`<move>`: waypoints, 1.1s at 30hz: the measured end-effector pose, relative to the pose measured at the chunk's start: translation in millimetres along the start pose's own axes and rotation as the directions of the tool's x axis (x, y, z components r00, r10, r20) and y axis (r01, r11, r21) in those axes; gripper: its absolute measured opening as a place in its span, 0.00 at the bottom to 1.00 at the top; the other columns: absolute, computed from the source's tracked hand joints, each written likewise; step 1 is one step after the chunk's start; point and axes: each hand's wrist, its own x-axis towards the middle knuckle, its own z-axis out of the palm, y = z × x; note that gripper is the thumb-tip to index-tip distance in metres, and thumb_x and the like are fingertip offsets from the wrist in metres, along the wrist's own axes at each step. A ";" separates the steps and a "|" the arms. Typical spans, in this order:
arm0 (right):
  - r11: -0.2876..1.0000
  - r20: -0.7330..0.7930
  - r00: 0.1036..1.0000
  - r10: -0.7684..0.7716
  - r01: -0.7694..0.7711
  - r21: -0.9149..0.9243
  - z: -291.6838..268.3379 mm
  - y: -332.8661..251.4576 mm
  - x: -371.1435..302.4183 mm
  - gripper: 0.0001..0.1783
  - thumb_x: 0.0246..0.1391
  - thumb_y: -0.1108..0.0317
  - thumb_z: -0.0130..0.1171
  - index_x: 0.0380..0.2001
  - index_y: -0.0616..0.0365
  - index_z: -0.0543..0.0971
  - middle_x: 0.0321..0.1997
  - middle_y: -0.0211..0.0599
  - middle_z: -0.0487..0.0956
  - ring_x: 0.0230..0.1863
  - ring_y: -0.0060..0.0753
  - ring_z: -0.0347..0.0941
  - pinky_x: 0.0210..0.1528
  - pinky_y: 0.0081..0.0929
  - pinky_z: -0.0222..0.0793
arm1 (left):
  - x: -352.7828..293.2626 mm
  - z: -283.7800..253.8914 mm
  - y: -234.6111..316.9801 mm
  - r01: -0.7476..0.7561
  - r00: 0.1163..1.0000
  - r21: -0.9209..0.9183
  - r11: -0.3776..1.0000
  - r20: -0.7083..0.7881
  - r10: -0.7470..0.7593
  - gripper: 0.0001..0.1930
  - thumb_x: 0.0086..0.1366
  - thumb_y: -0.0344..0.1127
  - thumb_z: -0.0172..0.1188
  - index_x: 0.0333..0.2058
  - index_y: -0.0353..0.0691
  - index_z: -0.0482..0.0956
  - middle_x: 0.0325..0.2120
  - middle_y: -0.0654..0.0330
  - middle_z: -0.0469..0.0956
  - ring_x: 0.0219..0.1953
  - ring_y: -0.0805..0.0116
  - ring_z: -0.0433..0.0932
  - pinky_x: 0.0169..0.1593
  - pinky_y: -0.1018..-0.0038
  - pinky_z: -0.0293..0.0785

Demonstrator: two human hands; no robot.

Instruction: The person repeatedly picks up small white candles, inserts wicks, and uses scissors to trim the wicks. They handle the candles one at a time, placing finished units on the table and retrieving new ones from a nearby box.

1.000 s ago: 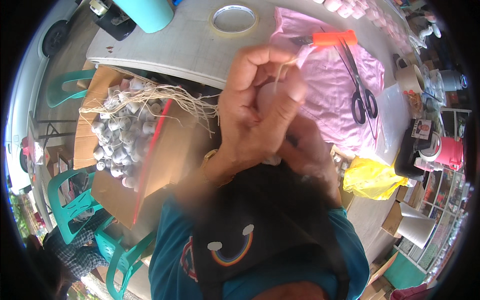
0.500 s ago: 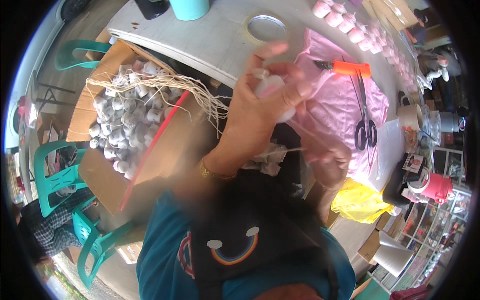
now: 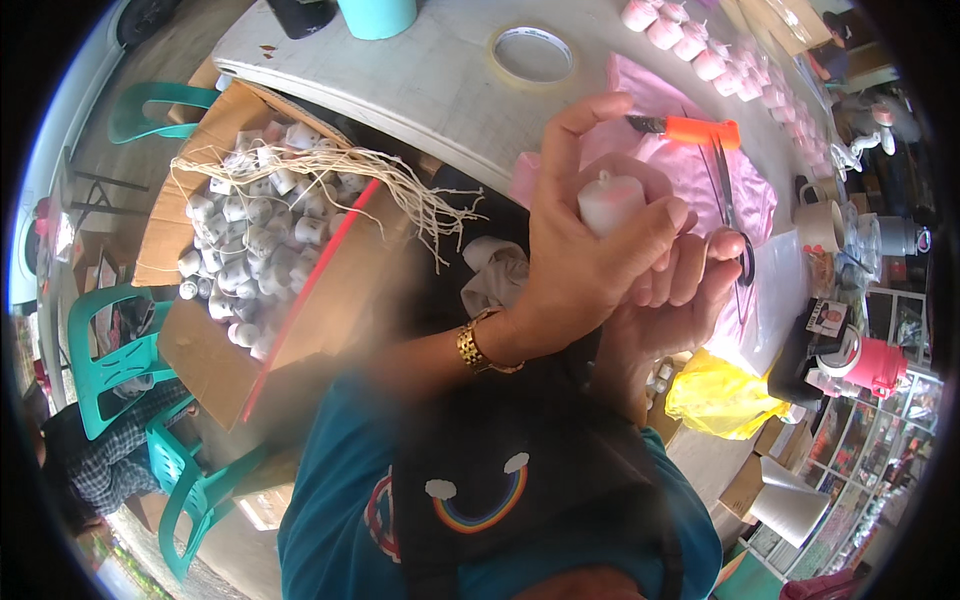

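My left hand (image 3: 590, 250), with a gold bracelet at the wrist, is closed around a small white and pink candle (image 3: 610, 203). The candle is upright, and a short pale wick stub shows at its top. Right beside it, my right hand (image 3: 670, 305) has its fingers curled in against the left thumb; whatever is between them is hidden. Both hands are above the near edge of a pink cloth (image 3: 690, 195). On the cloth lie black scissors (image 3: 728, 200) and an orange-handled tool (image 3: 700, 132).
At the left stands a cardboard box (image 3: 190, 350) full of white candle pieces (image 3: 262, 235), with pale wick strings (image 3: 330, 165) across it. A tape roll (image 3: 530, 55) lies on the white table (image 3: 420, 85). Pink candles (image 3: 690, 42) line the far right; a yellow bag (image 3: 725, 395) sits nearer.
The left hand has moved right and slightly down with the candle, which now sits more upright. My right hand has risen from lower right and come up against the left.
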 end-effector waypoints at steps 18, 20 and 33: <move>0.939 -0.363 0.919 0.152 -0.249 -0.237 -10.6 -18.9 -17.3 0.21 0.66 0.49 0.42 0.36 0.56 0.74 0.12 0.18 0.51 0.12 0.16 0.46 0.15 0.21 0.50 | -0.5 -7.8 -0.8 -0.273 0.944 0.482 0.832 0.300 0.136 0.29 0.56 0.20 0.56 0.57 0.34 0.60 0.23 0.62 0.76 0.22 0.81 0.73 0.27 0.85 0.69; 0.932 -0.383 0.911 0.152 -0.261 -0.250 -11.9 -20.3 -18.8 0.21 0.65 0.49 0.43 0.36 0.56 0.74 0.12 0.18 0.51 0.12 0.16 0.46 0.15 0.20 0.50 | -0.6 -8.1 -1.3 -0.284 0.943 0.510 0.812 0.304 0.139 0.28 0.56 0.20 0.56 0.57 0.34 0.61 0.23 0.62 0.76 0.22 0.82 0.73 0.27 0.85 0.69; 0.969 -0.473 0.876 0.093 -0.188 -0.159 -4.6 -15.6 -23.7 0.23 0.62 0.46 0.47 0.41 0.55 0.76 0.16 0.19 0.54 0.20 0.18 0.51 0.27 0.19 0.52 | -17.1 -22.9 -3.2 -0.234 0.893 0.396 0.888 0.450 0.035 0.31 0.57 0.22 0.55 0.59 0.31 0.55 0.46 0.50 0.70 0.37 0.70 0.74 0.41 0.74 0.73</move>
